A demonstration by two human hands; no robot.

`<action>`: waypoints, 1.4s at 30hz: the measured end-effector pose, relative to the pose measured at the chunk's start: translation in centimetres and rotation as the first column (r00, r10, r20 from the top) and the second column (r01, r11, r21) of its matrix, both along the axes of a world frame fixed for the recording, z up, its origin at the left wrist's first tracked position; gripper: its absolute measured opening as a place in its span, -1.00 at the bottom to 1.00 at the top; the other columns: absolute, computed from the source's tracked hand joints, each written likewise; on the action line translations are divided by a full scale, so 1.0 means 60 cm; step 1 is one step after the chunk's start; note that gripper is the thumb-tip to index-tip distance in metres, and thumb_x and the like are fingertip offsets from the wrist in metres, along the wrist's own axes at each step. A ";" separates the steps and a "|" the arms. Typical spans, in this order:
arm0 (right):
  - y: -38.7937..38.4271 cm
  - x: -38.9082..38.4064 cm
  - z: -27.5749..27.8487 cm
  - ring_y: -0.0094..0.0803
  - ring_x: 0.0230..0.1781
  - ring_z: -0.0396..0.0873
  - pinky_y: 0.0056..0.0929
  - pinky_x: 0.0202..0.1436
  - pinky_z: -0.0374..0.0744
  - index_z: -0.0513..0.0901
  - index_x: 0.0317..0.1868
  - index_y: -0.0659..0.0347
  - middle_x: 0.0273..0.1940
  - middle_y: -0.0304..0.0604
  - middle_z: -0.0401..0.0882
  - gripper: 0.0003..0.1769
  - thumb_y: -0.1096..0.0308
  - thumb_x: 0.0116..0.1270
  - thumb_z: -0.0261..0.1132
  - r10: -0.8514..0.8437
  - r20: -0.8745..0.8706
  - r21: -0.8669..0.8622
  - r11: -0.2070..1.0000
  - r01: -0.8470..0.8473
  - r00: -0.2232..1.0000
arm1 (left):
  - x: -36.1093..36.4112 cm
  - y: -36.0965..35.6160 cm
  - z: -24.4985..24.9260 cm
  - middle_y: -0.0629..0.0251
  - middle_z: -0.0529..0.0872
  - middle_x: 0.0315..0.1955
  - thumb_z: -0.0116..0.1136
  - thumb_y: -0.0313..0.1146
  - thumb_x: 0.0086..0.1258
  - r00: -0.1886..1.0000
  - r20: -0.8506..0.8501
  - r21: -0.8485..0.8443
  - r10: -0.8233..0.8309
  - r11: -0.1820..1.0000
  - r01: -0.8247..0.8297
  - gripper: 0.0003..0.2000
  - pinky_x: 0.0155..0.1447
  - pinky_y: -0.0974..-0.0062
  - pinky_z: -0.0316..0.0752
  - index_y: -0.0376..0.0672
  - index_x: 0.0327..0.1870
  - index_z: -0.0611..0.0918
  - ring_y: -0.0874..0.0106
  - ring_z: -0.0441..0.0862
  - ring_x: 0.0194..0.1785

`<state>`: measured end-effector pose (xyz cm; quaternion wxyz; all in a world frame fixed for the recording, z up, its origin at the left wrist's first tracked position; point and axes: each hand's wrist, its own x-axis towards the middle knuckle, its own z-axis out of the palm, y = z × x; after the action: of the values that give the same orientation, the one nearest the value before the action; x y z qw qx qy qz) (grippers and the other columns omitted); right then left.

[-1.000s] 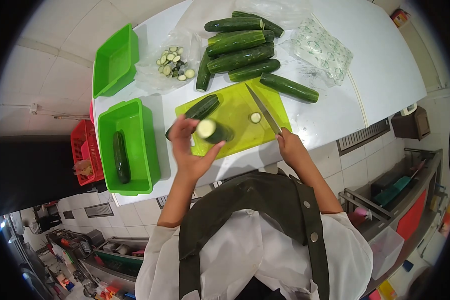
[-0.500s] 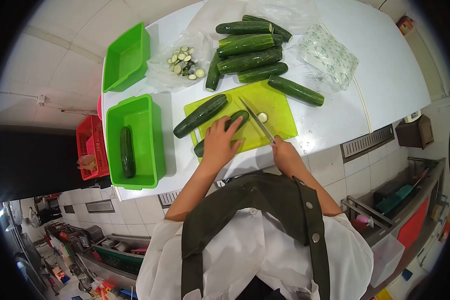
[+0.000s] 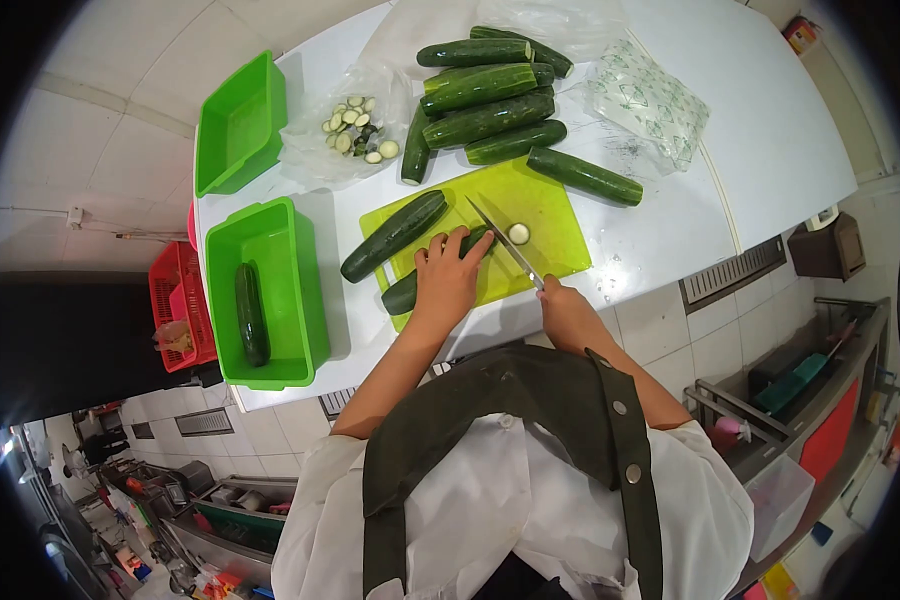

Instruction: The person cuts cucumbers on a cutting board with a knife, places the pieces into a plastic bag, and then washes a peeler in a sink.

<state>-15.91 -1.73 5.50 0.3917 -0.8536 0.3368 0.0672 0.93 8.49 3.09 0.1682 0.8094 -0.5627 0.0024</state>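
Note:
My left hand point(image 3: 448, 275) lies over a dark green zucchini point(image 3: 401, 296) on the yellow-green cutting board point(image 3: 557, 222), its fingers wrapped over the upper end. My right hand point(image 3: 567, 311) grips the handle of a knife point(image 3: 500, 236), whose blade slants up and left across the board, close beside that end. A pale round end slice point(image 3: 518, 233) lies just right of the blade. A second zucchini point(image 3: 394, 236) rests across the board's left edge, left of my left hand.
Several whole zucchini point(image 3: 490, 120) are piled behind the board. A clear bag point(image 3: 305, 140) holds cut ends at back left. Left are two green tubs point(image 3: 310, 260) point(image 3: 210, 170), the nearer with one zucchini point(image 3: 251, 318). A printed plastic bag point(image 3: 652, 105) lies at back right.
My left hand's fingers have moved closer around the zucchini's upper end, covering more of it. The knife remains beside it in my right hand. The whole view has shifted slightly.

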 end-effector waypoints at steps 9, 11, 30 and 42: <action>-0.003 0.049 -0.074 0.19 -0.34 0.51 -0.03 -0.24 0.45 0.40 -0.29 0.43 -0.44 0.31 0.52 -0.80 0.41 0.31 -0.03 -0.032 0.118 -0.003 0.999 0.032 0.992 | -0.011 0.007 0.002 0.26 0.43 0.00 0.23 -0.46 0.04 0.999 0.030 0.004 0.031 0.999 -0.031 -0.47 0.02 0.16 0.22 0.12 0.14 0.49 0.22 0.36 0.07; -0.008 0.038 -0.061 0.22 -0.35 0.50 -0.03 -0.27 0.44 0.40 -0.29 0.42 -0.44 0.31 0.51 -0.79 0.38 0.32 -0.01 -0.056 0.165 0.044 0.998 0.049 0.985 | -0.009 0.008 0.009 0.26 0.43 0.00 0.24 -0.44 0.04 0.997 -0.050 0.011 0.062 0.998 -0.062 -0.47 0.01 0.14 0.21 0.10 0.13 0.50 0.22 0.36 0.08; -0.072 -0.097 0.011 -0.16 -0.57 0.41 -0.28 -0.44 0.41 0.41 -0.29 0.39 -0.56 0.06 0.42 -0.79 0.36 0.36 0.05 -0.434 0.275 0.057 0.898 0.436 0.858 | 0.028 -0.112 0.000 0.15 0.51 -0.25 -0.07 -0.58 0.12 0.996 -0.090 -0.025 0.013 1.000 -0.015 -0.71 -0.01 0.15 0.25 -0.13 -0.14 0.55 0.17 0.49 -0.12; -0.068 -0.096 0.005 -0.34 -0.53 0.41 -0.37 -0.42 0.40 0.45 -0.21 0.37 -0.53 -0.04 0.45 -0.80 0.36 0.36 0.04 -0.457 0.285 0.144 0.889 0.434 0.843 | 0.344 0.111 0.140 0.16 0.36 0.21 0.28 -0.02 0.09 0.716 -0.068 -0.038 0.694 0.716 -0.697 -0.34 0.25 -0.25 0.09 0.00 0.23 0.36 0.19 0.28 0.30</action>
<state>-21.69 -5.83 5.82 0.4758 -0.7367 0.4571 -0.1484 21.55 15.13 11.51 0.1933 0.9558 -0.2127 0.0626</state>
